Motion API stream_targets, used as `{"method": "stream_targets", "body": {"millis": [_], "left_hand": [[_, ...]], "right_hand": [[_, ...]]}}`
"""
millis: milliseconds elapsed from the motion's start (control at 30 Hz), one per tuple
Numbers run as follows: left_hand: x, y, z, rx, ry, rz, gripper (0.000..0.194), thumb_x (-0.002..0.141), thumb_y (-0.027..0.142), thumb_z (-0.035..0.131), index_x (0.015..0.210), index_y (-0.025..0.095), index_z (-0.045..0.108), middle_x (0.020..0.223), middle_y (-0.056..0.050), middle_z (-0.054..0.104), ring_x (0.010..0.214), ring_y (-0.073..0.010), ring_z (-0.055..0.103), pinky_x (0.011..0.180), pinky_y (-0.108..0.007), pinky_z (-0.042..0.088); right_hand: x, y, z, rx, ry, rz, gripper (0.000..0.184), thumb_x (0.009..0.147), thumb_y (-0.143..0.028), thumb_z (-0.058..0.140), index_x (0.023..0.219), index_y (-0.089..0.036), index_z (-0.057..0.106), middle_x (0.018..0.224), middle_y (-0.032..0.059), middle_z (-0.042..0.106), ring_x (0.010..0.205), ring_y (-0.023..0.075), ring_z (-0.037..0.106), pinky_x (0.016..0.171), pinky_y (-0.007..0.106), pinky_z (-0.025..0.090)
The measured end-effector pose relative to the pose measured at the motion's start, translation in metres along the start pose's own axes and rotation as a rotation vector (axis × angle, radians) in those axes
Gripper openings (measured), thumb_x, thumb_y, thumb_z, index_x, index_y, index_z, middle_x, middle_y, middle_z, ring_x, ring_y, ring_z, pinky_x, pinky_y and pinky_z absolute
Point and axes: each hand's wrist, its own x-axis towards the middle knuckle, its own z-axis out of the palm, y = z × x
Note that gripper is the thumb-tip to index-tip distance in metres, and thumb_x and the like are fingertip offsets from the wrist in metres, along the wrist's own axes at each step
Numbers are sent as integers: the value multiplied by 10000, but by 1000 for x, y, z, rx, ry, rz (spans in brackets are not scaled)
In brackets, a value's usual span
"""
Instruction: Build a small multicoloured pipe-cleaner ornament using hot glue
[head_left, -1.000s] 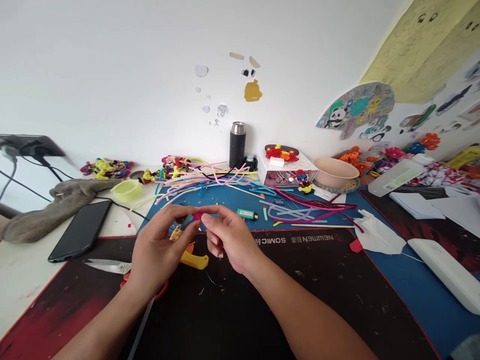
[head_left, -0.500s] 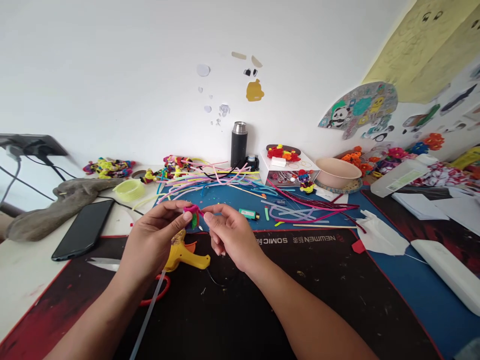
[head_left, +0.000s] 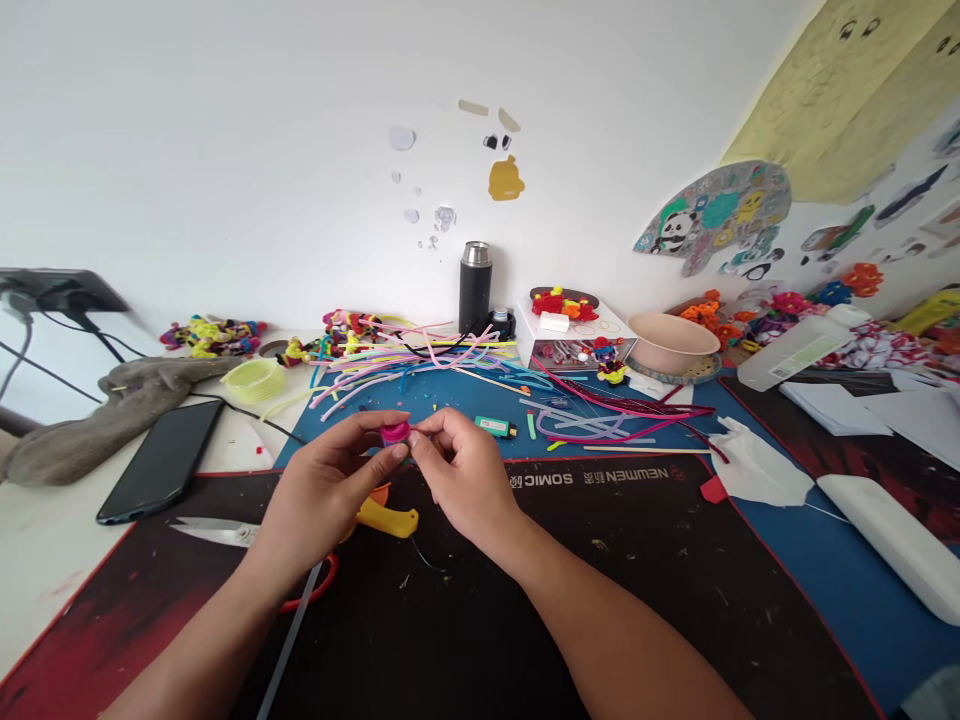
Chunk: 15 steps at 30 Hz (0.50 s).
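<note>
A small magenta fuzzy pipe-cleaner piece [head_left: 395, 431] is held up over the dark mat. My left hand [head_left: 326, 485] pinches it between thumb and fingers from the left. From the right, my right hand [head_left: 469, 480] closes thumb and forefinger on its edge. The piece's underside is mostly hidden by my fingers. Just beneath lies a yellow glue gun [head_left: 386, 518], partly covered by my left hand, with a long translucent glue stick [head_left: 291, 640] pointing towards me. Scissors [head_left: 214, 530] with red handles lie under my left forearm.
Loose pipe cleaners [head_left: 412, 365] are heaped behind my hands. A black flask [head_left: 475, 290], a white box [head_left: 532, 345] and a pinkish bowl [head_left: 675, 345] stand by the wall. A phone [head_left: 161, 460] lies left, a green-and-black lighter-like item [head_left: 495, 427] ahead, white tissue [head_left: 757, 465] right.
My right hand has moved in closer to my left. The magenta strand between them has drawn into a compact rounded shape, and the green part below it is now mostly hidden.
</note>
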Motion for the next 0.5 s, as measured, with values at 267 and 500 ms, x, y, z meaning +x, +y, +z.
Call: {"method": "stream_targets", "body": {"millis": [267,500], "left_hand": [[-1,-1,-2,-5,-17,-24,580,730,597,966,1158,234,815,1010,-91,843,891,-300,812,725,-371,689],[-2,-5,-2,-65,16,-14,475,763,548,964,1080,235,799,1011,-75,838,899,-272,816,776,-355,702]], "right_hand": [[0,-2,0,-111,51,-76,195,982,-398,659,872,-237,652,619,-49,583,550,144,527,570,291,366],[-1,-1,0,-171,72,-147,194,1004,-391,643,893,-239,689,615,-48,567,558,145,525,597,296,371]]}}
